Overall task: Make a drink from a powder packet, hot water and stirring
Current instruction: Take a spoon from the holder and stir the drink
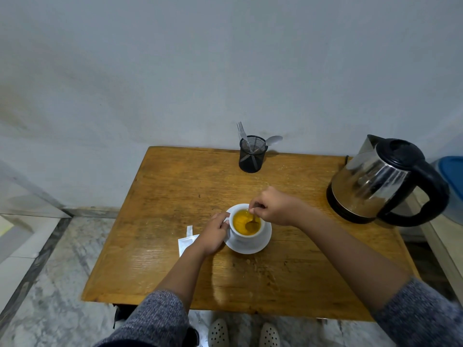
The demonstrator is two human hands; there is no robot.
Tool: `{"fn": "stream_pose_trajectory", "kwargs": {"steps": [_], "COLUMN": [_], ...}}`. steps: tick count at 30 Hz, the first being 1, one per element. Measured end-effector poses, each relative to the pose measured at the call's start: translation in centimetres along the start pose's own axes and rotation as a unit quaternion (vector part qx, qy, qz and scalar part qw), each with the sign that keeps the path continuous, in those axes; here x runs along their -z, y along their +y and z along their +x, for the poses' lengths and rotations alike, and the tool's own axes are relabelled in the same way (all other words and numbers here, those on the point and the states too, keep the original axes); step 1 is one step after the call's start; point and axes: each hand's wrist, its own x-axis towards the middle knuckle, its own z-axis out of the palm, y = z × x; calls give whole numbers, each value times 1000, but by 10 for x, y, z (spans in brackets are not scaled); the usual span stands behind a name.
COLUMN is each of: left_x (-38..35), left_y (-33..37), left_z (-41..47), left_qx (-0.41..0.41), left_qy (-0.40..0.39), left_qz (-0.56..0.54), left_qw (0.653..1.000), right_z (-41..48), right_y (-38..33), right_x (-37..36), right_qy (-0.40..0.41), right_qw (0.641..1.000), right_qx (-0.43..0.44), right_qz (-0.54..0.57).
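A white cup (246, 237) full of yellow-orange drink stands on a white saucer (260, 246) in the middle of the wooden table (175, 196). My left hand (213, 234) grips the cup's left side at its handle. My right hand (273, 207) pinches the top of a spoon (251, 222) whose bowl sits in the liquid. A torn white powder packet (185, 242) lies on the table just left of my left wrist, with its torn strip beside it.
A steel and black electric kettle (383, 181) stands at the table's right edge. A black mesh holder (251, 154) with a fork and a spoon sits at the back by the wall. A blue-lidded container (453, 181) is right of the kettle.
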Motion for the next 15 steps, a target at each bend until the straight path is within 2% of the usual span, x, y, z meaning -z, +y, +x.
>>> {"fn": "stream_pose_trajectory", "kwargs": {"steps": [8,15], "left_x": [0,-1], "left_y": [1,-1], "left_z": [-1,0], "left_qx": [-5,-6], "left_qy": [2,2], "left_qz": [-1,-8], "left_qw": [1000,1000], "right_z": [5,3], "right_y": [-3,1], "right_x": [-13,-11], "right_qy": [47,80], "right_qw": [995,995], "right_qx": [12,4], "right_qz": [89,57]}}
